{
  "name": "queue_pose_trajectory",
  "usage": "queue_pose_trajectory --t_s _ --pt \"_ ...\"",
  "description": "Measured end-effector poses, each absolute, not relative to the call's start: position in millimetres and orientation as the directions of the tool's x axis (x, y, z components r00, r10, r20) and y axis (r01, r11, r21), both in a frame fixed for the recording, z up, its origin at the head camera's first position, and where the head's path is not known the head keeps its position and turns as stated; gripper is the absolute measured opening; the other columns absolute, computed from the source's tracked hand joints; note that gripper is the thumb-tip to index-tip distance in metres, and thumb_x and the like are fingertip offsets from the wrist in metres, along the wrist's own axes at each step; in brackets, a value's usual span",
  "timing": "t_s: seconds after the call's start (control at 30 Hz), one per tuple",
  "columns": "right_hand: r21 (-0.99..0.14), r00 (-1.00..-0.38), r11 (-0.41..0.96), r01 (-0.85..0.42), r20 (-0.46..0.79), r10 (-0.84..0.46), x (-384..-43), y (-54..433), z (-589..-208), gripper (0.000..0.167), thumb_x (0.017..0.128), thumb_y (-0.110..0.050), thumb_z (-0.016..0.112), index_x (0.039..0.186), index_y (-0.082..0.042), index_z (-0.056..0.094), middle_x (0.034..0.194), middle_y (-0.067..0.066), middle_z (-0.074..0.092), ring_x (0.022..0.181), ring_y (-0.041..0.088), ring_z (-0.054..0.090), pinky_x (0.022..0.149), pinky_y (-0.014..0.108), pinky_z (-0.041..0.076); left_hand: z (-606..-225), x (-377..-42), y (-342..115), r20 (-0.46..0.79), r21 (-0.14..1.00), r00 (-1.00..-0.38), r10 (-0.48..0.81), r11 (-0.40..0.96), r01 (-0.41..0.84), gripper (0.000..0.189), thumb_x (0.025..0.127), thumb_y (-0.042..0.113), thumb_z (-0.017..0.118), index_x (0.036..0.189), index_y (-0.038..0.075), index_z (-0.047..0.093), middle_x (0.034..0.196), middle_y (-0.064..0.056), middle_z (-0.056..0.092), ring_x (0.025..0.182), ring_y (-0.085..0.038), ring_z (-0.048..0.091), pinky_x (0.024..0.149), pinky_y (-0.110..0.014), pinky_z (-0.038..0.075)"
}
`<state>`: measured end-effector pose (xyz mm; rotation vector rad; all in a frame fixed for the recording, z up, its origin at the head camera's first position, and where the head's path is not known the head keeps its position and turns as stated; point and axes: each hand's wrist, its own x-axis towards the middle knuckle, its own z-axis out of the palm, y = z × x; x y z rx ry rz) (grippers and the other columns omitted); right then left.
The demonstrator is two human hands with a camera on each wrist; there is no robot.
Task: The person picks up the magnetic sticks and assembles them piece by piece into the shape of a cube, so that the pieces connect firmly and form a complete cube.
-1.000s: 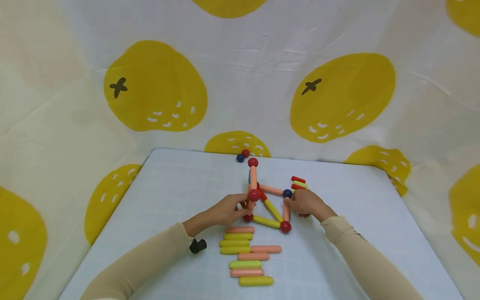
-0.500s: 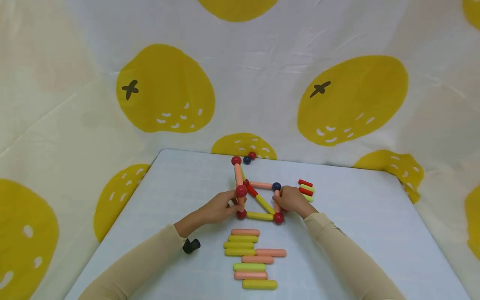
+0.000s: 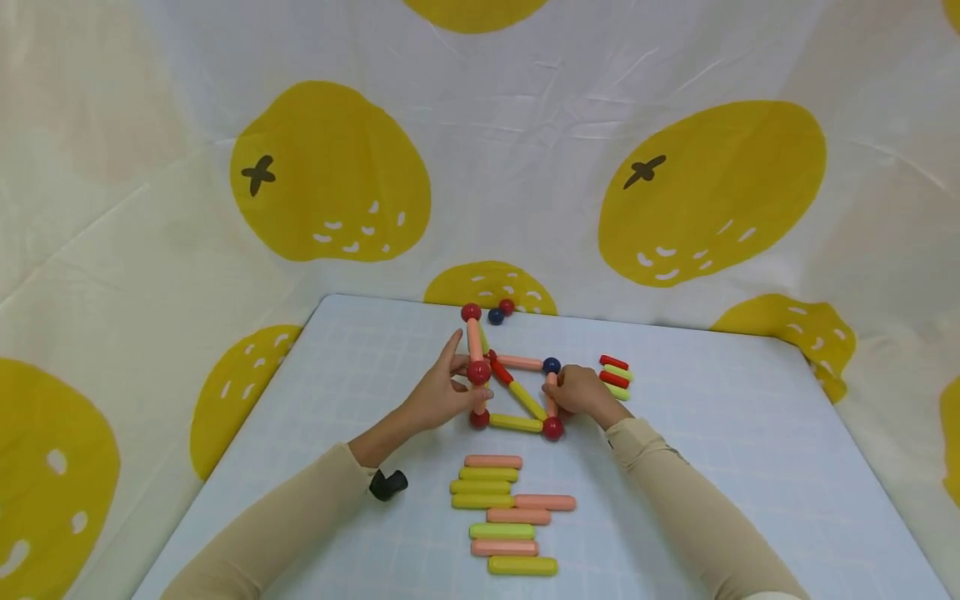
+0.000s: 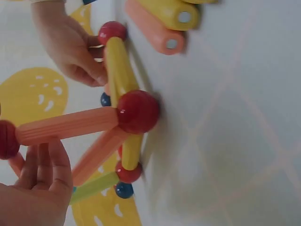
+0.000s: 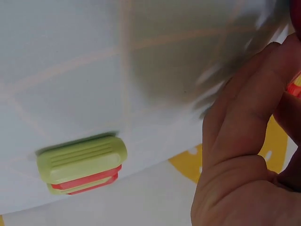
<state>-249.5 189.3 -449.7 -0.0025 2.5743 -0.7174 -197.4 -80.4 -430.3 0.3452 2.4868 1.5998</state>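
Note:
A frame of magnetic sticks and balls stands mid-table in the head view. At its left side, my left hand touches an upright salmon magnetic stick with spread, fairly straight fingers, one pointing up. This stick runs between an upper red ball and a lower red ball. On the right side, my right hand pinches another salmon magnetic stick between a dark blue ball and a red ball. A red-and-yellow diagonal crosses the base. In the right wrist view, curled fingers hide the grip.
Several salmon, yellow and lime sticks lie in front of the frame. Short red and lime sticks lie to its right. A loose blue ball and red ball sit at the table's back edge, before a patterned curtain.
The frame has shifted left and back. My right hand has gone from beside the blue ball to pinching the right stick. My left fingers have spread from around the upright stick.

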Motion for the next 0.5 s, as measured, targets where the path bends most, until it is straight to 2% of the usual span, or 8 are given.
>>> queue_pose_trajectory --t_s 0.17,0.3,0.4,0.5 --pt "-0.433 -0.887 0.897 0.085 -0.443 -0.130 -235 204 -440 0.045 0.100 -0.040 0.062 0.123 -0.002 0.061 0.079 0.006 0.062 0.070 0.019 0.059 0.061 0.026 0.045 -424 -201 -77 -0.034 0.918 -0.953 0.302 0.386 0.089 0.107 0.091 0.037 0.078 0.165 0.015 0.004 0.126 -0.003 0.070 0.104 -0.019 0.066 0.095 -0.034 0.057" --pt "-0.456 -0.884 0.890 -0.014 -0.410 -0.224 -211 225 -433 0.037 0.099 -0.038 0.066 0.116 -0.005 0.064 0.078 0.003 0.064 0.067 0.017 0.058 0.061 0.027 0.047 -423 -204 -77 -0.044 0.922 -0.948 0.315 0.379 0.083 0.103 0.092 0.034 0.077 0.165 0.018 0.007 0.122 -0.003 0.071 0.106 -0.016 0.063 0.097 -0.034 0.055" --pt "-0.528 -0.829 0.847 -0.066 -0.443 -0.341 -189 239 -435 0.026 0.097 -0.034 0.069 0.110 -0.011 0.065 0.079 0.001 0.065 0.067 0.016 0.060 0.062 0.028 0.049 -423 -205 -78 -0.051 0.928 -0.944 0.325 0.364 0.075 0.103 0.091 0.033 0.078 0.165 0.018 0.008 0.129 -0.005 0.069 0.108 -0.017 0.064 0.098 -0.035 0.055" --pt "-0.607 -0.738 0.790 -0.086 -0.494 -0.460 -169 246 -440 0.023 0.096 -0.033 0.072 0.110 -0.017 0.064 0.077 0.001 0.068 0.065 0.016 0.061 0.061 0.028 0.048 -424 -207 -80 -0.073 0.932 -0.940 0.333 0.359 0.055 0.103 0.090 0.036 0.078 0.165 0.019 0.010 0.134 -0.006 0.067 0.112 -0.018 0.063 0.100 -0.036 0.055"
